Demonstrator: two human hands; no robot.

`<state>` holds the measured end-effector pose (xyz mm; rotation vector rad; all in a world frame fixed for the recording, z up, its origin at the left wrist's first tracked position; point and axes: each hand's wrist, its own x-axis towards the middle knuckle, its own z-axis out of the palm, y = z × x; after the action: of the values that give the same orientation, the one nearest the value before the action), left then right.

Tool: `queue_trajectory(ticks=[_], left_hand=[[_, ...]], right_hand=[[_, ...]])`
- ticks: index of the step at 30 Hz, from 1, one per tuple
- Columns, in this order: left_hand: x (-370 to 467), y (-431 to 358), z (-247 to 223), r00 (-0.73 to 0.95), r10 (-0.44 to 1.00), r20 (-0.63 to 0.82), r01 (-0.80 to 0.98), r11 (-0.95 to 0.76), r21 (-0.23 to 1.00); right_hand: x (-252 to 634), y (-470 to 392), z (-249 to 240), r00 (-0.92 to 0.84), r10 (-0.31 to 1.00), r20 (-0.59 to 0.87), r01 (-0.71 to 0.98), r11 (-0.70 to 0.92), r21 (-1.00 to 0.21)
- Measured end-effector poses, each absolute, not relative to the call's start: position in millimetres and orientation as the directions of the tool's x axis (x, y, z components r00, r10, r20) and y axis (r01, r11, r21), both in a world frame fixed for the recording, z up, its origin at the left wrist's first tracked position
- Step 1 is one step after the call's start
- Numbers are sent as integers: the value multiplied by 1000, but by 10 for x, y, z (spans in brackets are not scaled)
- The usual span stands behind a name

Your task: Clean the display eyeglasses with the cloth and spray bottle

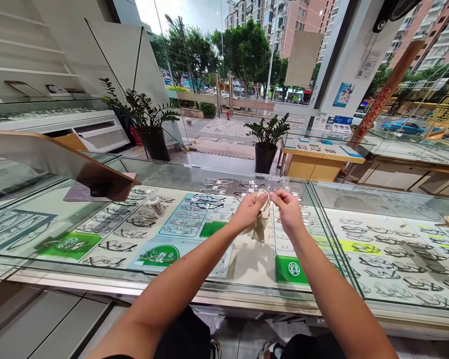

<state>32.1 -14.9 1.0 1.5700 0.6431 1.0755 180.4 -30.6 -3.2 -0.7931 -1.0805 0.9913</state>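
Above the glass display counter (243,294), my left hand (250,209) is closed on a pale beige cleaning cloth (262,219), whose loose end hangs down. Close beside it, my right hand (287,208) is closed in a pinch, thumb against the fingers. A faint thin outline like a pair of glasses (275,182) shows at its fingertips, hard to separate from the frames behind. Left of the hands, a small white bottle (155,203) stands on the glass. Rows of eyeglass frames (205,201) lie inside the counter beneath.
Green branded cards (292,269) lie among the frames. A second glass case (396,259) adjoins on the right. At the left, a brown-edged panel (97,172) juts over the counter. Potted plants (265,154) and a glass shopfront stand beyond.
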Motion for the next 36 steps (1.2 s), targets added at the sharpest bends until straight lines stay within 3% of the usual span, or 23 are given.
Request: queue_trajectory(ticks=[8, 26, 29, 33, 36], left_hand=[[194, -200, 188, 285, 862, 419, 94, -460, 883], [-1288, -572, 496, 47, 962, 269, 299, -270, 915], [-1569, -557, 495, -23, 949, 316, 480, -267, 836], [-1789, -603, 478, -30, 916, 401, 760, -240, 605], [-1836, -632, 378, 11, 893, 450, 865, -234, 444]], right_hand=[[1997, -268, 99, 259, 932, 252, -391, 340, -855], [2022, -357, 160, 40, 963, 268, -497, 252, -830], [1997, -376, 157, 2, 956, 295, -503, 255, -826], [2001, -391, 150, -36, 956, 291, -509, 233, -829], [2014, -396, 154, -50, 967, 250, -546, 184, -817]])
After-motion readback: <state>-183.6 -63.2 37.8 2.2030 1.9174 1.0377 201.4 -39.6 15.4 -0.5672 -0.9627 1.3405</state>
